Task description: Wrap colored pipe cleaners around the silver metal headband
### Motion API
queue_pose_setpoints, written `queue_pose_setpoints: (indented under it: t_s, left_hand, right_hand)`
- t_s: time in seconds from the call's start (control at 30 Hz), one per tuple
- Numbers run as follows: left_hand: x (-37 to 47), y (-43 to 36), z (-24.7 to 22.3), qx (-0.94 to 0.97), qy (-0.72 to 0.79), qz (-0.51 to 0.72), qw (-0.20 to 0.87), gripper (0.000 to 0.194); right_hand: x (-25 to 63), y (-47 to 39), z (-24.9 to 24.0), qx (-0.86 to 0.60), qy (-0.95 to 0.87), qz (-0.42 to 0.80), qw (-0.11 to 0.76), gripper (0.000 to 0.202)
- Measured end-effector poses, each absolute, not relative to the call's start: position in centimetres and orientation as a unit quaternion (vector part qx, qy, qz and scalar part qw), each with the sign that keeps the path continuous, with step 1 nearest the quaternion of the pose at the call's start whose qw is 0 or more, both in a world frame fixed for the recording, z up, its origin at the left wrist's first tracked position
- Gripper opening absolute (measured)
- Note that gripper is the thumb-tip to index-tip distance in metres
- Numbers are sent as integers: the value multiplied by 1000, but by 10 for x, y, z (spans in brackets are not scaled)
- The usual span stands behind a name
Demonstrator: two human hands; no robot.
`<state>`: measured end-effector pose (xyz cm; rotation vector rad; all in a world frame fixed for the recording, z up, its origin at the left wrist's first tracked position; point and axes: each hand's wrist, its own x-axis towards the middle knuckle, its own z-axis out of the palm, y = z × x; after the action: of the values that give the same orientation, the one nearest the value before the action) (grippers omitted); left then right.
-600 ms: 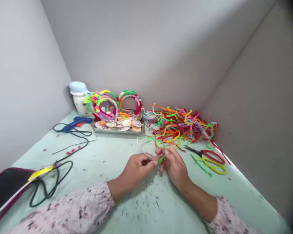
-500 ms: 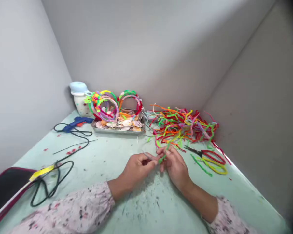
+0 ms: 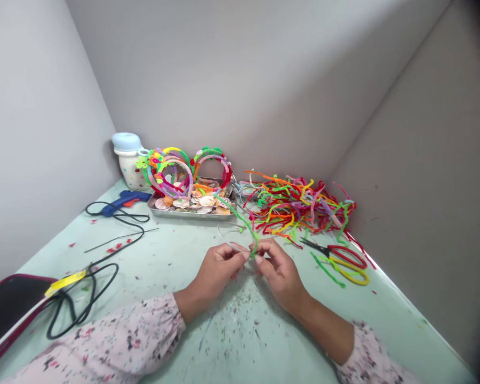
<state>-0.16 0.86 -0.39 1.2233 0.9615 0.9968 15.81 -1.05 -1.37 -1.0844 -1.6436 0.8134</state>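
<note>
My left hand (image 3: 215, 274) is closed, with thumb and fingertips pinching a thin pale curved band (image 3: 236, 247). Fingertips of my right hand (image 3: 282, 276) pinch a fuzzy green pipe cleaner (image 3: 246, 224) against the end of that band. The pipe cleaner's free length rises away from me and curves left, toward the metal tray. Both hands nearly touch at the fingertips, just above the table; part of the band is hidden behind the fingers.
Behind my hands, a metal tray (image 3: 192, 214) holds shells and colourful wrapped headbands (image 3: 176, 173). Right of it lies a heap of pipe cleaners (image 3: 300, 205), then scissors (image 3: 336, 256). At left are a blue glue gun (image 3: 122, 202), its black cord (image 3: 114, 266) and a lidded jar (image 3: 131, 162).
The green pipe cleaner, earlier bunched at my right fingers, now stretches up and left from them. My right hand has turned and moved slightly left; the band's loop shifted left too.
</note>
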Motion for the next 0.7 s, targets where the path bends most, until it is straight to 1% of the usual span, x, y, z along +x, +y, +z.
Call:
queue_pose_setpoints:
  t_s: [0.1,0.27,0.43,0.7]
  left_hand:
    - [-2,10,-5,517,407,443,608,15]
    - [-3,11,-8,502,404,451,617,13]
    - [-4,12,-10,501,394,455,623,17]
    - [-4,13,-13,515,381,447,624,20]
  right_hand:
    - [158,-11,-14,-452,-695,293,476,9]
    - [158,-10,-15,-453,-709,275,465,12]
    - [158,-9,-14,-455,-720,255,458,12]
    - [158,-9,-12,-434,-728,244,471,11]
